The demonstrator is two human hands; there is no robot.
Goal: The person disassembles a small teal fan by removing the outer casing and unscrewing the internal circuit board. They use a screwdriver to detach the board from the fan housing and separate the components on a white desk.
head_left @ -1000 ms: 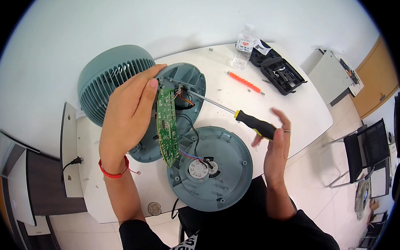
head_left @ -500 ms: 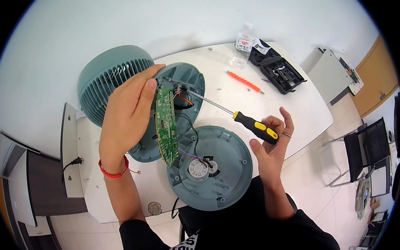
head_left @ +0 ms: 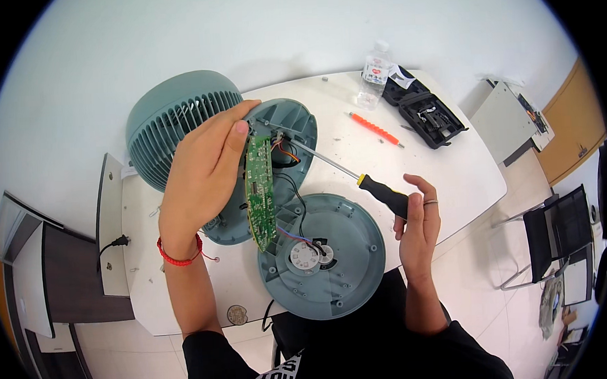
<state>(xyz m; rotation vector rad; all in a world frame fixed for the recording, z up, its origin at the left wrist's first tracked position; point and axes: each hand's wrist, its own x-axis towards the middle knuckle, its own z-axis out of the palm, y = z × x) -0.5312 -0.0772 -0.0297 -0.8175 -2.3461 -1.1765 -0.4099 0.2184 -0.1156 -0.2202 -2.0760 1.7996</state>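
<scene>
My left hand (head_left: 204, 173) is wrapped over the edge of a grey-green fan base shell (head_left: 299, 115), tilting it up. A green circuit board (head_left: 260, 195) hangs along the shell's inner side, with thin wires running from it. In my right hand (head_left: 419, 235) is the handle end of a black and yellow screwdriver (head_left: 383, 194). Its shaft points into the shell, the tip by the wires near the board's top; the tip itself is hard to make out. Nearer me lies a round grey-green base cover (head_left: 348, 275), joined to the board by wires.
A grey-green fan head (head_left: 172, 121) stands at the back left. Toward the back right are a water bottle (head_left: 374, 76), an orange shaft (head_left: 377, 129) and an open black tool case (head_left: 434, 119). Small bits lie on the white table (head_left: 452, 183).
My right fingers have turned round the screwdriver's handle, and the handle has rotated, showing more black. The left hand keeps its hold; the whole view has shifted slightly.
</scene>
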